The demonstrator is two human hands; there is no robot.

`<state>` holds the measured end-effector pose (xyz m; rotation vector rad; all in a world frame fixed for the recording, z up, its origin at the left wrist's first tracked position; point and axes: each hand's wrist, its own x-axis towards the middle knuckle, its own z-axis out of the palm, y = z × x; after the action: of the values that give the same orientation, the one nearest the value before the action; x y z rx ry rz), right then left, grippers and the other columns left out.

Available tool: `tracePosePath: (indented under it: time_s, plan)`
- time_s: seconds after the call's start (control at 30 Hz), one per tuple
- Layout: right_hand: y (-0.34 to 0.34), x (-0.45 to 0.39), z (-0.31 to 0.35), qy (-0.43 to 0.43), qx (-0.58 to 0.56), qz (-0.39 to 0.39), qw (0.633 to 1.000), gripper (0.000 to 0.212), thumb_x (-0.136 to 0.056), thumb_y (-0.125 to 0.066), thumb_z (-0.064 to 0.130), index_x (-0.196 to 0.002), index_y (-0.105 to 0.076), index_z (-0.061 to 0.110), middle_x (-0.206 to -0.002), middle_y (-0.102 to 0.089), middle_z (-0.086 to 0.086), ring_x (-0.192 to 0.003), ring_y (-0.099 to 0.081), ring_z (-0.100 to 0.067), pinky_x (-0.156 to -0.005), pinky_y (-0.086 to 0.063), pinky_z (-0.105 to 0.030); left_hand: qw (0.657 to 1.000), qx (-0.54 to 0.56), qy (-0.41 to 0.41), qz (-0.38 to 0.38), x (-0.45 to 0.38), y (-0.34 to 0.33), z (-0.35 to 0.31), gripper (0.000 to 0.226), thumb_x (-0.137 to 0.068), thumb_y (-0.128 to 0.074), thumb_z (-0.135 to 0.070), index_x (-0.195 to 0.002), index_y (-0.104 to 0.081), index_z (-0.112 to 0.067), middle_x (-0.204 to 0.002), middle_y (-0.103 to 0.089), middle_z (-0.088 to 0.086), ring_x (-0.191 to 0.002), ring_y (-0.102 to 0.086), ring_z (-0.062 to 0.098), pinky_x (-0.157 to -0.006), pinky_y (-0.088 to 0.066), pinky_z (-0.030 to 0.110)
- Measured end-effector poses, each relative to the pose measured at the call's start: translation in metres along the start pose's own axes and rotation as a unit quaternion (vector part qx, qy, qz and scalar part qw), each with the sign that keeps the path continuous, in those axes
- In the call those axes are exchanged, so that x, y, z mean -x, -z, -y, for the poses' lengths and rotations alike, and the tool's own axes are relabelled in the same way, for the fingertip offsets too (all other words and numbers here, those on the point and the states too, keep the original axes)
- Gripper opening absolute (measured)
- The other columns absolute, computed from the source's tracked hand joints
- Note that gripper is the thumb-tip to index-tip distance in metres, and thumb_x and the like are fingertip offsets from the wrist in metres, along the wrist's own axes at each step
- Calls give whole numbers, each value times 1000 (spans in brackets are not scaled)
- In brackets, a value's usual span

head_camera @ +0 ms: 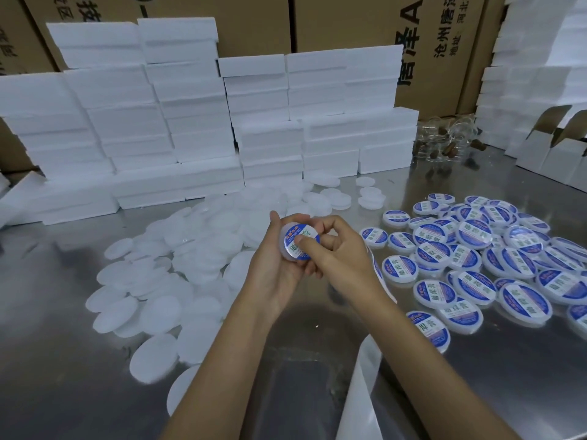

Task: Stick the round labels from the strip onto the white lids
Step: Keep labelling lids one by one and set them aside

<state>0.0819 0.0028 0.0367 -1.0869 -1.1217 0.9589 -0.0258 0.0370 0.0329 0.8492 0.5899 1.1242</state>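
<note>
Above the middle of the steel table [79, 360], the person's left hand [274, 265] cups a white lid [293, 241], its fingers curled round the lid's left rim and underside so the face tilts up toward the camera. A round blue-and-white label [301, 238] lies on that face. The right hand [340, 255] reaches in from the right with its fingers bent; its thumb [306, 244] presses on the label while the other fingers curl just beside the lid's right rim. Under the right forearm the label strip [359, 392] runs as a pale band from the near edge of the table up toward the hands, with one blue label on it showing just past the right wrist. A loose heap of bare white lids [165, 281] spreads over the left and middle of the table, reaching back to the far edge. On the right side lies a pile of labelled lids [476, 258], overlapping one another, blue faces up. Along the far edge stand stacks of white foam boxes [197, 115], with brown cartons [349, 23] printed in dark characters behind them. At the far right corner sit folded white cardboard boxes [546, 150], flaps open, and near them a cluster of clear jars [444, 141].
</note>
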Motion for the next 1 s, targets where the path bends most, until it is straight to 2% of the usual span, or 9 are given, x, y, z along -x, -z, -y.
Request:
tracePosePath:
  time_s: [0.23, 0.37, 0.47, 0.53, 0.63, 0.73, 0.87, 0.93, 1.0]
  plan:
    - [1, 3, 0, -1, -3, -8, 1000, 20, -89, -69, 4, -93, -50, 4, -59, -66, -1, -44, -57, -11, -43, -42, -17, 1000, -18, -3, 21, 0, -2, 2, 56, -107, -30, -49, -95, -67, -9, -91, -71, 11, -69, -66, 20, -48, -49, 26]
    - [0, 1, -4, 4, 9, -15, 1000, 20, -89, -70, 5, -90, -50, 7, -61, -67, -1, -46, -59, -9, -44, -42, -17, 999, -28, -12, 25, 1, -2, 3, 62, -107, -30, -49, -84, -77, -15, -90, -72, 10, -70, -68, 18, -49, -50, 25]
    - [0, 1, -7, 10, 22, -25, 999, 21, -87, -71, 7, -88, -50, 9, -66, -69, -4, -50, -59, -7, -46, -44, -18, 998, -47, -19, 29, 1, -3, 3, 60, -108, -30, -49, -88, -76, -15, -93, -72, 9, -75, -69, 17, -52, -51, 24]
    - [0, 0, -9, 18, 37, -30, 999, 22, -87, -72, 11, -87, -50, 11, -71, -70, -8, -51, -58, -10, -50, -46, -22, 998, -55, -23, 33, 1, -3, 3, 58, -107, -30, -48, -92, -74, -13, -96, -73, 9, -80, -69, 18, -61, -53, 26]
    - [2, 0, -12, 31, 99, -39, 994, 24, -86, -75, 28, -88, -54, 17, -60, -61, -7, -54, -55, -12, -56, -46, -27, 998, -37, -25, 49, 2, -6, 0, 57, -108, -28, -45, -98, -69, -7, -109, -75, 13, -97, -73, 21, -80, -59, 30]
    - [2, 1, -17, 66, 180, -58, 980, 26, -84, -73, 43, -90, -53, 28, -54, -55, 4, -49, -50, -5, -51, -38, -17, 998, -7, -24, 50, 5, -9, -1, 53, -109, -29, -43, -97, -65, -6, -115, -74, 13, -108, -72, 23, -83, -59, 30]
    - [4, 3, -18, 88, 274, -101, 952, 54, -72, -65, 70, -100, -40, 32, -53, -51, 12, -53, -52, -3, -49, -31, -18, 998, 49, -23, 34, 4, -10, -1, 54, -109, -28, -42, -92, -63, -6, -122, -71, 16, -122, -65, 29, -107, -48, 40]
    - [5, 5, -16, 99, 306, -99, 942, 57, -65, -59, 83, -87, -37, 35, -55, -50, 18, -53, -50, -2, -47, -27, -18, 996, 74, -17, 37, 4, -10, -2, 55, -109, -26, -42, -92, -61, -5, -124, -70, 16, -125, -63, 30, -109, -46, 39]
    - [5, 8, -17, 124, 338, -84, 929, 54, -66, -53, 87, -73, -35, 37, -62, -52, 25, -58, -50, -2, -48, -25, -20, 995, 82, -5, 48, 4, -10, -2, 54, -109, -26, -43, -93, -61, -6, -128, -69, 16, -123, -64, 26, -107, -47, 37]
